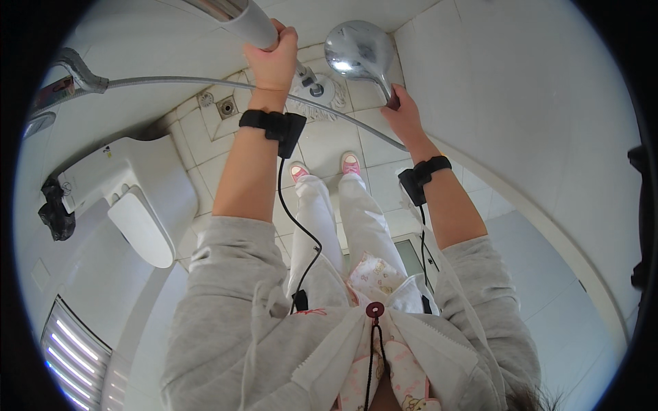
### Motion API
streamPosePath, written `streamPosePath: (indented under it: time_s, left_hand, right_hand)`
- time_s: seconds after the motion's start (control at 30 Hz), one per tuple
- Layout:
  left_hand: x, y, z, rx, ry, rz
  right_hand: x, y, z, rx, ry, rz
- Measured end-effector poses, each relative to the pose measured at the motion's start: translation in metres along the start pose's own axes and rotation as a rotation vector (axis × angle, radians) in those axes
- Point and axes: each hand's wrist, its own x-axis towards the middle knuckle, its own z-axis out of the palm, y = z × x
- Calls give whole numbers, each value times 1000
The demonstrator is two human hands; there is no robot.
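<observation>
The shower head point(356, 48) is hanging at upper centre of the frame, its smooth chrome back showing, so the spray side is probably facing down. The mop head point(332, 89) is lying just below and left of it, on the floor tiles point(325, 144). The right hand point(404, 116) is closing its fingers round the shower's handle; the left hand point(274, 58) is wrapping the mop pole point(250, 26) near top centre. For a good rinse, the right wrist should be tilting the spray onto the strands, while the left is steadying the pole and turning it so every side gets wet. Both forearms are reaching up the frame, well apart, the left straighter. The hose point(178, 81) is arcing from upper left past both wrists, so it wants slack. The floor drain point(227, 106) is sitting left of the mop; aiming runoff that way seems sensible.
</observation>
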Motion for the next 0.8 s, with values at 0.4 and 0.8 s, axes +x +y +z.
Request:
streamPosePath:
  time_s: [0.4,0.8]
  left_hand:
    - [18,-7,-28,-72,122,-15]
    - [-19,32,-34,-10,109,-135]
  right_hand:
    - [-6,2,-2,-22,-7,35]
    - [-13,-4,-5,-66,-23,8]
